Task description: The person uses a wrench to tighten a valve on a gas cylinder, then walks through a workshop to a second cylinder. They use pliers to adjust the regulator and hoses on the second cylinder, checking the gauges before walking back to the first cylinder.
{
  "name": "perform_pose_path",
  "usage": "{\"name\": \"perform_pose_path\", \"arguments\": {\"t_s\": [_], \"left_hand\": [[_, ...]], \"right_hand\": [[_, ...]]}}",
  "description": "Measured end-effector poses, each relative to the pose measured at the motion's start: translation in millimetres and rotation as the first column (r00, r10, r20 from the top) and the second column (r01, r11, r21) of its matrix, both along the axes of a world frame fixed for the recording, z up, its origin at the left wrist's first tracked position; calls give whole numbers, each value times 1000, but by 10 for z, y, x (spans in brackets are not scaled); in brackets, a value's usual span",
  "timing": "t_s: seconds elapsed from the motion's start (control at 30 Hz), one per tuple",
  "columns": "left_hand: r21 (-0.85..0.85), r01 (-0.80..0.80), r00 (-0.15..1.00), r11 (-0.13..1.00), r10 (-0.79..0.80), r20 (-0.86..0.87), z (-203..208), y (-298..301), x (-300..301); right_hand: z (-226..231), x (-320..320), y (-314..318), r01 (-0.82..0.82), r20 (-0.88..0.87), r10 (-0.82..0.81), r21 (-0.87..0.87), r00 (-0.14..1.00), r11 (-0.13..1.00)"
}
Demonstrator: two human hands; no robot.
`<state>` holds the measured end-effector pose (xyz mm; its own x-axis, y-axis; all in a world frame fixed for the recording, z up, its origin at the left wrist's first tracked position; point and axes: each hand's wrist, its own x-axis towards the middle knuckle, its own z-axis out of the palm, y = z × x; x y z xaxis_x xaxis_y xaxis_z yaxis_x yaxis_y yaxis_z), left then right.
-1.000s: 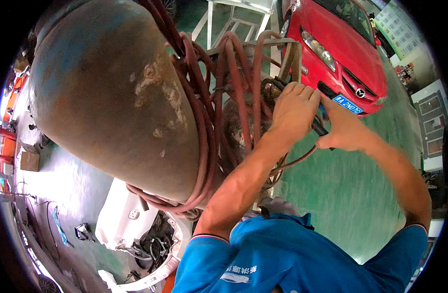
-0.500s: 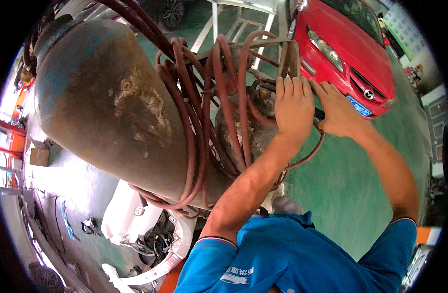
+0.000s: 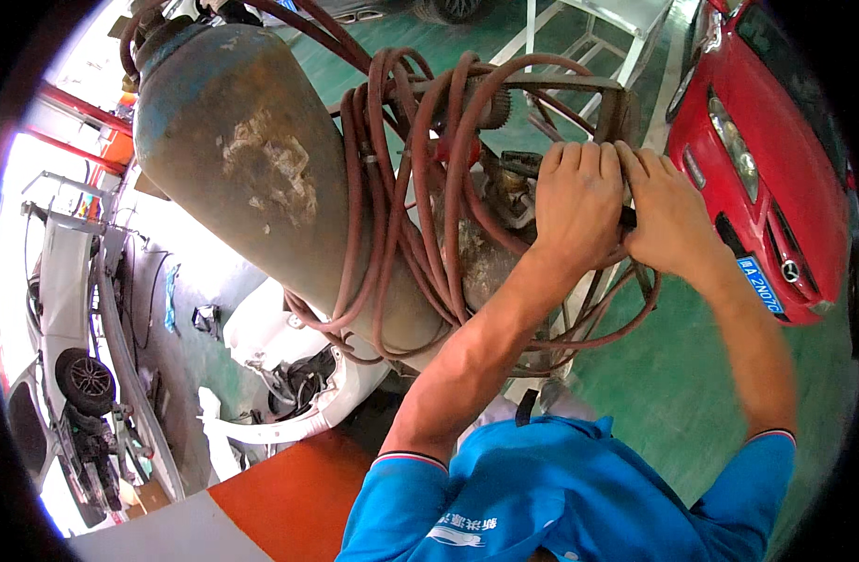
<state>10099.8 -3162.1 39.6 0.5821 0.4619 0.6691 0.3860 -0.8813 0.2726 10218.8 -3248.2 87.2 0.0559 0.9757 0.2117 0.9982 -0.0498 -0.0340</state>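
My left hand (image 3: 581,201) and my right hand (image 3: 675,217) sit side by side, fingers curled over the handle of a gas cylinder cart. The hands cover most of the handle; a dark piece shows between them. A metal frame post (image 3: 621,114) meets them from above. On the cart leans a big, rusty gas cylinder (image 3: 251,178) with worn blue paint at its top. Loops of reddish-brown hose (image 3: 420,187) hang over the frame. A smaller, grimy cylinder (image 3: 481,258) stands behind the hose, beside my left hand, with a brass-coloured valve (image 3: 514,201) on top.
A red car (image 3: 776,178) stands at the right, near my right arm. White bumper parts (image 3: 289,421) lie on the floor at the left. A stripped car body (image 3: 69,309) is farther left. A white metal frame stand (image 3: 626,28) is at the back.
The cart with its cylinders and hoses sits farther right in view, my hands still on it. The red car has shifted right, and more of the left side shows.
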Motion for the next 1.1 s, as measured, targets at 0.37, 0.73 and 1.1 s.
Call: {"name": "perform_pose_path", "arguments": {"t_s": [0.37,0.73,1.1], "left_hand": [[6,145,971,989,-142,-190,90,134,48],[70,184,974,980,-173,-149,127,128,97],[-64,151,954,986,-163,-250,150,185,199]], "right_hand": [[13,-1,12,95,28,-92,-121,995,988],[19,126,94,30,-24,-35,-181,999,983],[95,245,213,-2,-23,-4,-258,1000,966]]}}
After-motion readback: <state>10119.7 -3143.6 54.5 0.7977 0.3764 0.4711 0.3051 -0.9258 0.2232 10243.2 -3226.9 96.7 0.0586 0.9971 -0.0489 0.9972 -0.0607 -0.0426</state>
